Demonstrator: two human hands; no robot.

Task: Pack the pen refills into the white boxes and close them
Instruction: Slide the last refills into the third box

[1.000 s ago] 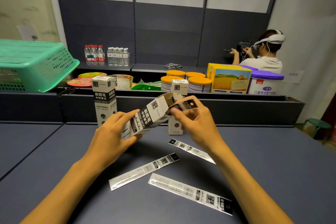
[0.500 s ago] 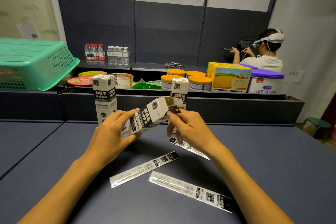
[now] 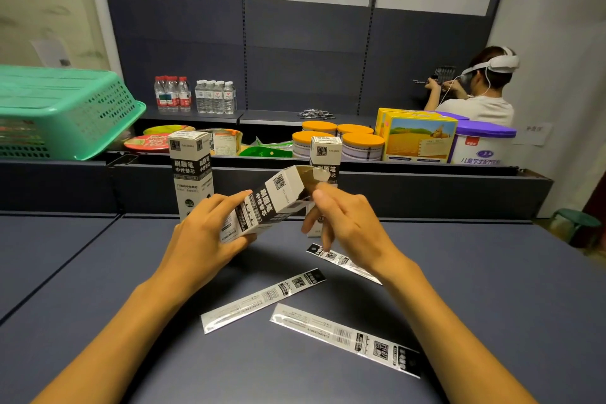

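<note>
My left hand (image 3: 203,239) grips a white pen-refill box (image 3: 272,203), tilted with its open flap end pointing up and right. My right hand (image 3: 347,226) is at that open end, its fingers loosely bent and its fingertip by the flap, with nothing visible in it. Three flat refill packets lie on the dark table: one (image 3: 344,264) partly under my right wrist, one (image 3: 262,300) in the middle, one (image 3: 344,338) nearest me. Two more white boxes stand upright behind, one on the left (image 3: 191,170) and one (image 3: 324,154) behind the held box.
A raised ledge (image 3: 393,174) runs along the table's far edge, with orange-lidded tins (image 3: 360,144), a yellow carton (image 3: 419,138) and noodle bowls behind it. A green basket (image 3: 65,108) sits at the far left. A person in a headset (image 3: 482,88) works at the back right.
The refill packet my right hand was pinching has gone into the tilted box. My right hand has let go and stays at the opening. My left hand holds the box almost unmoved.
</note>
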